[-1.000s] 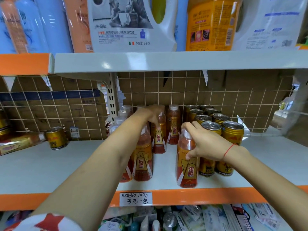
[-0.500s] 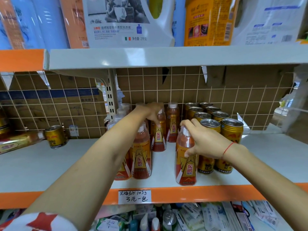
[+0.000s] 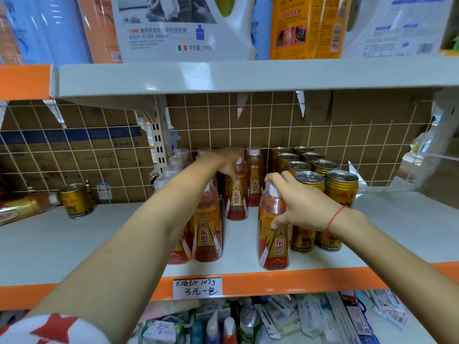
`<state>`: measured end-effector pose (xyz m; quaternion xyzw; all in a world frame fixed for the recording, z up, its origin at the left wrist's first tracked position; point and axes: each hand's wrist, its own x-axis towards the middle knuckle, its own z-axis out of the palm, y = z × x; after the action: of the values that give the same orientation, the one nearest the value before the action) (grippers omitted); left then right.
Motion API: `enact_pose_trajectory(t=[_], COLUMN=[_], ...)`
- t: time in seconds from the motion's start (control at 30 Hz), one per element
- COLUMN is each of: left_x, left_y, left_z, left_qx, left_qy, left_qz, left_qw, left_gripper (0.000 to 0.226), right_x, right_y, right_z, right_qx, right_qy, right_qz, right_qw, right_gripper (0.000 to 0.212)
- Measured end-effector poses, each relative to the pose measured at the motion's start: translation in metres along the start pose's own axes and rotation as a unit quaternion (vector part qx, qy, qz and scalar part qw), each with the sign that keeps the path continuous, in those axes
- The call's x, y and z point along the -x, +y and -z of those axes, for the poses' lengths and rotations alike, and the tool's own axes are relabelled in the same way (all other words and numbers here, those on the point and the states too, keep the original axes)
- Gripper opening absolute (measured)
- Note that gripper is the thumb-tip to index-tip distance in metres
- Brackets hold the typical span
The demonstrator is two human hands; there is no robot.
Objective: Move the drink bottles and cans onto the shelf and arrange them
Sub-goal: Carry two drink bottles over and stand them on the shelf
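Both hands on bottles, arranging well under way on the shelf

The right hand (image 3: 301, 207) grasps the neck and shoulder of the front bottle (image 3: 274, 234), which stands upright close to the shelf's (image 3: 74, 244) orange front edge; the left hand (image 3: 229, 161) curls over the cap of a bottle farther back (image 3: 236, 199), its fingers down around the neck. Just left of them stand two more bottles (image 3: 208, 227), with another bottle (image 3: 254, 180) and some clear-capped ones near the wire back. Touching the front bottle's right side, gold cans (image 3: 341, 194) stand in neat rows running to the back. By my reading most drinks are placed; left are squaring the bottle rows and bringing in the lone can (image 3: 75, 200) standing well apart toward the left end.
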<state>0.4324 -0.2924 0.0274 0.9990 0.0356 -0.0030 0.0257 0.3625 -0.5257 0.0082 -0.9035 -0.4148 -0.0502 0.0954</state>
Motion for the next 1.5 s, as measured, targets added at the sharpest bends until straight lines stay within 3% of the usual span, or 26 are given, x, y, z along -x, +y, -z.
enact_pose_trajectory(t=[1.5], left_x=[0.015], left_y=[-0.007], left_z=[0.000], left_qx=[-0.053], left_qy=[0.001], left_qz=[0.003], left_qw=[0.999], left_gripper=[0.098], right_x=[-0.005], right_y=[0.000], right_z=[-0.001], right_qx=[0.019], right_qy=[-0.009], right_qz=[0.000], right_qw=[1.000], right_gripper=[0.095])
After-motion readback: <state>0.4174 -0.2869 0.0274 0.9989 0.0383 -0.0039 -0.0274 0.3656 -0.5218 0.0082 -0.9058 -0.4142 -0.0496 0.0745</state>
